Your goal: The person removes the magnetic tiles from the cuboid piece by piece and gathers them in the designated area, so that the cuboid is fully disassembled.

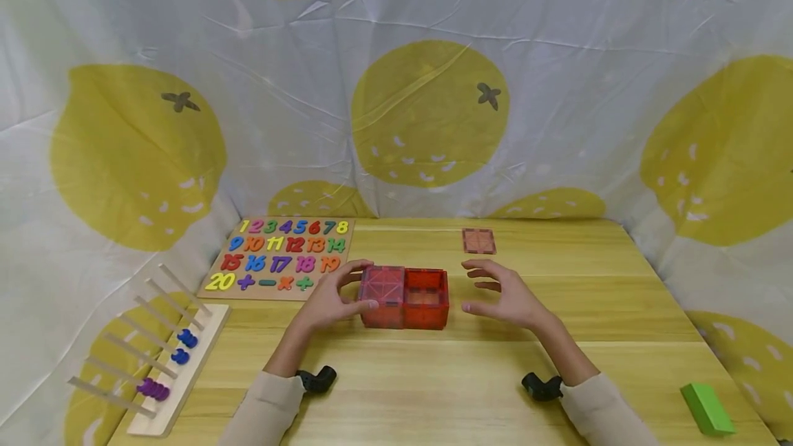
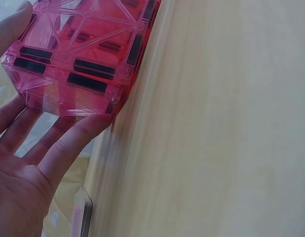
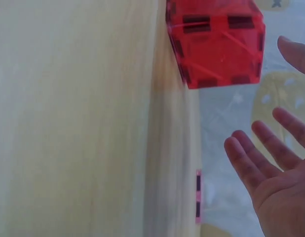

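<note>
Clock: head view, 12 pointing away from the person.
Tile pair: pink cube [image 1: 383,285] and red box [image 1: 425,317], side by side and touching, mid-table [image 1: 434,377], between the hands.
Tops: pink cube roofed by a see-through tile; red box uncovered.
Left hand [image 1: 328,301]: grips the pink cube from its 9 o'clock side, thumb near, other fingers round the far side.
Right hand [image 1: 511,298]: fingers spread, thumb apart, holding nothing.
Key bearing: red box lies at 9 o'clock from the right fingers, near but with a gap; pair's long axis runs 9 to 3, so, in my judgement, its free end faces that hand squarely.
Loose tile [image 1: 479,241]: flat, roughly 12 o'clock from the right fingers; right hand nearer.
Edges: number board [image 1: 263,294] toward 10, peg rack [image 1: 182,377] toward 8, green block [image 1: 708,408] toward 4.
</note>
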`<action>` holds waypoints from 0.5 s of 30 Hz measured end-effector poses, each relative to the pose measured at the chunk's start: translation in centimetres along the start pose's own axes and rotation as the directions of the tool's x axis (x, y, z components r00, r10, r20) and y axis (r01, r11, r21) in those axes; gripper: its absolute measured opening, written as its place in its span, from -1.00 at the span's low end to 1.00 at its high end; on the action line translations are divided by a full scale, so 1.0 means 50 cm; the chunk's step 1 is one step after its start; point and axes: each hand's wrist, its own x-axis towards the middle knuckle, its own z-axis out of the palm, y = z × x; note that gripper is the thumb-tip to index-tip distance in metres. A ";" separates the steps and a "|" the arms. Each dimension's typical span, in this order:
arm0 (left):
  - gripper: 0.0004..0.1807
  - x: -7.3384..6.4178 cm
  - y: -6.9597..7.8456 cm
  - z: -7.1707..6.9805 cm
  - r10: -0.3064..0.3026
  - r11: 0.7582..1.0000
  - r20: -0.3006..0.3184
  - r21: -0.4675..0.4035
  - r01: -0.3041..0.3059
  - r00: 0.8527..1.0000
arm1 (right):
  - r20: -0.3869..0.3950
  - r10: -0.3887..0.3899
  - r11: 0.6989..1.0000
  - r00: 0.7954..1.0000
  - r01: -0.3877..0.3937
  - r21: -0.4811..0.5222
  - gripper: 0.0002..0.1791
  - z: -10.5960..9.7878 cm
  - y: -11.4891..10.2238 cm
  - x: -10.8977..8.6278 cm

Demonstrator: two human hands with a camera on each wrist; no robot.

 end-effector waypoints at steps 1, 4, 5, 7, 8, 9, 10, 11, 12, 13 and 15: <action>-0.16 0.000 0.000 0.000 0.000 1.000 -0.001 0.000 0.000 1.000 | 0.006 0.005 1.000 1.000 -0.005 0.008 -0.19 0.005 -0.001 0.001; -0.16 0.000 -0.001 -0.001 0.000 1.000 0.000 0.002 0.000 1.000 | 0.023 0.011 1.000 1.000 -0.012 0.024 -0.16 0.019 -0.001 0.003; -0.15 0.000 -0.001 -0.001 -0.001 1.000 0.001 0.002 0.001 1.000 | 0.027 0.012 1.000 1.000 -0.012 0.024 -0.15 0.022 0.000 0.003; -0.15 0.001 -0.001 -0.001 -0.003 1.000 0.003 0.002 0.003 1.000 | 0.028 0.008 1.000 1.000 -0.009 0.030 -0.13 0.028 0.000 0.004; -0.15 0.001 -0.001 -0.001 -0.003 1.000 0.005 0.001 0.003 1.000 | 0.026 0.005 0.999 1.000 -0.006 0.031 -0.12 0.031 0.001 0.004; -0.15 0.000 -0.001 -0.001 -0.005 1.000 0.005 0.000 0.005 1.000 | 0.024 0.002 0.999 1.000 -0.003 0.035 -0.11 0.033 0.001 0.004; -0.15 0.000 -0.001 -0.001 -0.006 1.000 0.005 -0.001 0.006 1.000 | 0.024 -0.003 0.999 1.000 0.003 0.036 -0.11 0.035 0.000 0.004; -0.15 0.000 -0.001 -0.001 -0.007 1.000 0.004 -0.004 0.007 1.000 | 0.024 -0.007 0.999 1.000 0.006 0.038 -0.11 0.037 0.000 0.005; -0.15 0.000 -0.001 -0.001 -0.008 1.000 0.003 -0.006 0.008 1.000 | 0.025 -0.010 0.999 1.000 0.009 0.039 -0.11 0.039 0.001 0.005; -0.15 0.000 -0.001 0.000 -0.010 1.000 0.002 -0.005 0.010 1.000 | 0.027 -0.012 0.999 1.000 0.011 0.038 -0.12 0.041 0.002 0.005; -0.14 0.001 -0.001 0.001 -0.010 1.000 0.001 -0.004 0.010 1.000 | 0.032 -0.016 0.999 0.999 0.015 0.031 -0.13 0.045 0.004 0.006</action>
